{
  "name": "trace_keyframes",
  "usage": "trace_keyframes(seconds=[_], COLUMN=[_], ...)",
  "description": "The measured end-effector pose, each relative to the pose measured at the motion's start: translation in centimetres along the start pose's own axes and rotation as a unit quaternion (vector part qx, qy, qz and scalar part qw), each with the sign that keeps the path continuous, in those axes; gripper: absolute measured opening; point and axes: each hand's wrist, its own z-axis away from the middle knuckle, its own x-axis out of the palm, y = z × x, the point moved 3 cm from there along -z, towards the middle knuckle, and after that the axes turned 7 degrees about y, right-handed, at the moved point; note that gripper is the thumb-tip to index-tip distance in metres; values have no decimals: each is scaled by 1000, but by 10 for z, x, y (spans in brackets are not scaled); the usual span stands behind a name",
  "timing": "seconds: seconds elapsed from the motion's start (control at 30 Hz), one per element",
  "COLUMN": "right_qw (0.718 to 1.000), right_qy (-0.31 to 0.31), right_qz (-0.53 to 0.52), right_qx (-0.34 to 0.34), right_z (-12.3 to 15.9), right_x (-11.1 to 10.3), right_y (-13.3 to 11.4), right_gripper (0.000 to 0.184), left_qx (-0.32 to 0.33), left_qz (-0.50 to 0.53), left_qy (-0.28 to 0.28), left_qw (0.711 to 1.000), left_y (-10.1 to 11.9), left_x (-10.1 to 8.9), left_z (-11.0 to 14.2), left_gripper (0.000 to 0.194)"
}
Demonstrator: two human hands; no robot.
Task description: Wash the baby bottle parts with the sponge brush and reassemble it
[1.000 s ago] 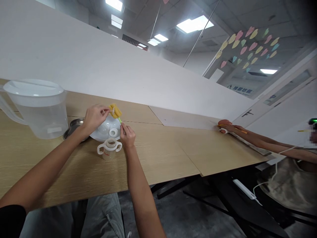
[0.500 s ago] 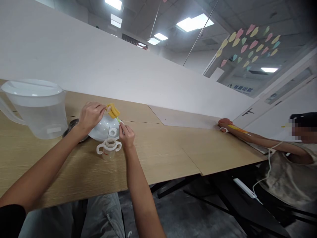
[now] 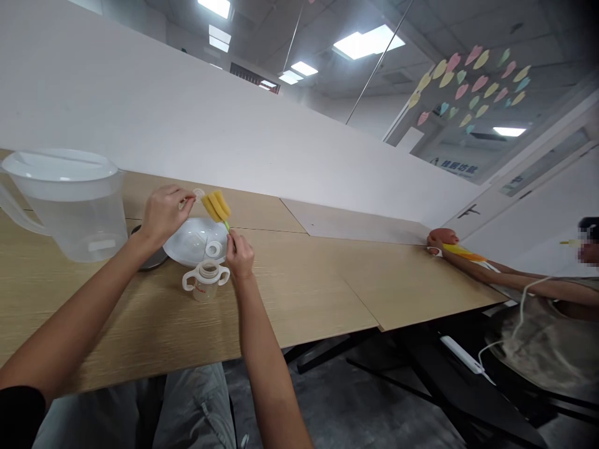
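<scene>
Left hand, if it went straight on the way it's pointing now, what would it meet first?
The small clear round piece at the fingertips of the left hand comes first. Just past it is the yellow sponge of the bottle brush, though depth is hard to judge from this view.

Big clear plastic jug w/ white lid [image 3: 65,231] stands at left on wood worktop [image 3: 299,293], steel dish [image 3: 156,259] just beside it; far right, co-worker [image 3: 547,337] holds yellow item [image 3: 463,252].

Steel dish [image 3: 156,262] partly hidden behind forearm [image 3: 93,305]
</scene>
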Motion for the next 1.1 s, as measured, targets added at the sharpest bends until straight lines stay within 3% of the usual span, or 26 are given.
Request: trace_keyframes(seconds=[0.23, 0.43, 0.6, 0.8, 0.97, 1.03, 1.1], right_qw=[1000, 999, 1000, 1000, 999, 999, 998], right_qy=[-5, -15, -5, 19, 31, 33, 37], right_qz=[-1, 13, 9, -11, -16, -16, -18], right_qx=[7, 43, 30, 20, 29, 38, 44], right_z=[-1, 0, -2, -7, -8, -8, -8], right_x=[1, 5, 3, -6, -8, -7, -6], right_y=[-1, 4, 1, -2, -3, -2, -2], right_gripper=[26, 23, 24, 24, 21, 22, 23], left_qx=[-85, -153, -112, -92, -99, -104, -124], left_qz=[133, 154, 146, 65, -63, -113, -157], left_qy=[-12, -6, -2, -30, -50, -87, -163], left_qw=[987, 976, 983, 993, 992, 984, 966], left_y=[6, 2, 3, 0, -20, -31, -45], left_x=[-4, -7, -6, -8, -9, -8, -5], left_z=[-2, -3, -4, -4, -6, -7, -6], left_gripper=[24, 26, 26, 28, 32, 30, 30])
